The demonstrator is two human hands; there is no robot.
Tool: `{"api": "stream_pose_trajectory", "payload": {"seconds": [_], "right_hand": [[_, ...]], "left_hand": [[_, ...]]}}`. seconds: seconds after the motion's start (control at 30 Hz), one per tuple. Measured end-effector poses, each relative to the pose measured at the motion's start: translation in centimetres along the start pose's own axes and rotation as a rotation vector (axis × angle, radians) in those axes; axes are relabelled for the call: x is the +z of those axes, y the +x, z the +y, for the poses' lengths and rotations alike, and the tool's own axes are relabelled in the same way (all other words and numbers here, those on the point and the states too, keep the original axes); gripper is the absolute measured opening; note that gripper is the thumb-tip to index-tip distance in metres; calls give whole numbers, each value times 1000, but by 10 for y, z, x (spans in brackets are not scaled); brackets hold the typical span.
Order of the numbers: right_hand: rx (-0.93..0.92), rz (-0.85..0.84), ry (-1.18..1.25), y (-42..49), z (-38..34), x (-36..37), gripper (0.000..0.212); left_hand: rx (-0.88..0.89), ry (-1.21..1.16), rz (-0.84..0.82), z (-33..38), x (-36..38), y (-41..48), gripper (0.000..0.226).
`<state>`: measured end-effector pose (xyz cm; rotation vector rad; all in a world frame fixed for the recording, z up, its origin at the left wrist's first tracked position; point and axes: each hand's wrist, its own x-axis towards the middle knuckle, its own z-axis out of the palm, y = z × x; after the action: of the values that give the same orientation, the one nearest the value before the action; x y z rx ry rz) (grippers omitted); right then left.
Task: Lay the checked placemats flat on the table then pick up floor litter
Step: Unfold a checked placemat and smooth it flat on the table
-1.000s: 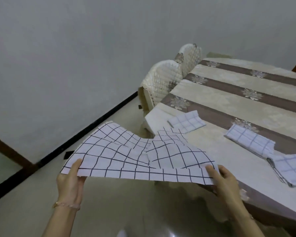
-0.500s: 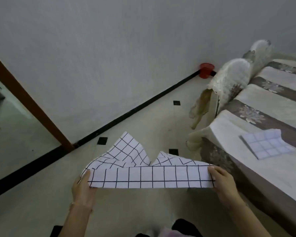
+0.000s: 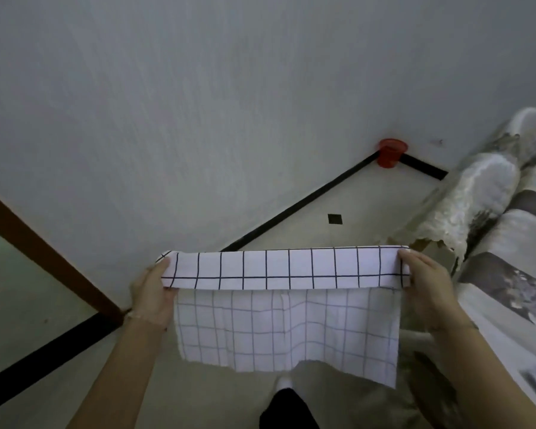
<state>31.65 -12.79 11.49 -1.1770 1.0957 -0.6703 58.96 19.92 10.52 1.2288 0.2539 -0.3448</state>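
Placemat (image 3: 287, 329): white with a dark grid, held in the air over the floor, top edge folded forward into a band, the rest hanging, lower edge uneven.
Left hand (image 3: 152, 297): fingers clamped on the band's left end.
Right hand (image 3: 424, 287): fingers pinching the right end.
Worktop (image 3: 508, 292): just right, striped cloth.
Red cup (image 3: 391, 152): far corner.

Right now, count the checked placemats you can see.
1. The checked placemat hangs in the air, its top edge held between the left hand and the right hand, beside the table. Others may lie on the table out of view.
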Motion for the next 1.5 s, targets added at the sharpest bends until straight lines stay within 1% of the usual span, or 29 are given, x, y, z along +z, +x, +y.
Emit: {"api": "stream_pose_trajectory", "payload": {"seconds": [0.03, 0.07, 0.17, 0.23, 0.4, 0.53, 0.6, 0.7, 0.8, 0.9, 1.0, 1.1, 1.2, 1.3, 1.37, 1.43, 1.5], "right_hand": [[-10, 6, 31, 23, -12, 7, 17], [-17, 20, 59, 45, -22, 14, 18], [-33, 25, 112, 97, -48, 29, 20], [-57, 24, 148, 120, -66, 38, 26], [-86, 107, 173, 183, -96, 42, 26], [-85, 196, 155, 240, -106, 44, 27], [-92, 228, 163, 272, -109, 45, 26], [-95, 268, 148, 314, -126, 47, 24], [-87, 365, 156, 349, -156, 43, 30], [-140, 461, 196, 372, -188, 30, 27], [-171, 637, 211, 382, -210, 6, 28], [-190, 771, 261, 383, -225, -23, 27], [-198, 871, 291, 394, -232, -64, 20], [-207, 995, 310, 411, -244, -112, 23], [-214, 1065, 320, 423, -249, -149, 18], [-224, 1129, 331, 435, -256, -186, 21], [-226, 1221, 355, 447, -262, -221, 21]], "left_hand": [[7, -6, -16, 10, 24, 15, 12], [18, -9, -32, 19, 47, 29, 8], [85, 19, -82, 37, 110, 69, 11], [116, 19, -127, 43, 144, 95, 12], [109, 30, -260, 36, 219, 162, 13], [27, 103, -375, 12, 284, 224, 37], [-21, 136, -434, -1, 321, 259, 40], [-72, 177, -509, -10, 387, 304, 40], [-134, 211, -568, -13, 468, 337, 30], [-142, 255, -729, -13, 564, 357, 22], [-153, 275, -916, -25, 657, 356, 20], [-191, 297, -1105, -50, 745, 343, 21], [-207, 331, -1265, -89, 830, 325, 39], [-243, 334, -1366, -130, 918, 288, 40], [-265, 332, -1428, -156, 980, 255, 40], [-306, 340, -1480, -179, 1040, 218, 39], [-364, 344, -1540, -196, 1094, 179, 26]]}}
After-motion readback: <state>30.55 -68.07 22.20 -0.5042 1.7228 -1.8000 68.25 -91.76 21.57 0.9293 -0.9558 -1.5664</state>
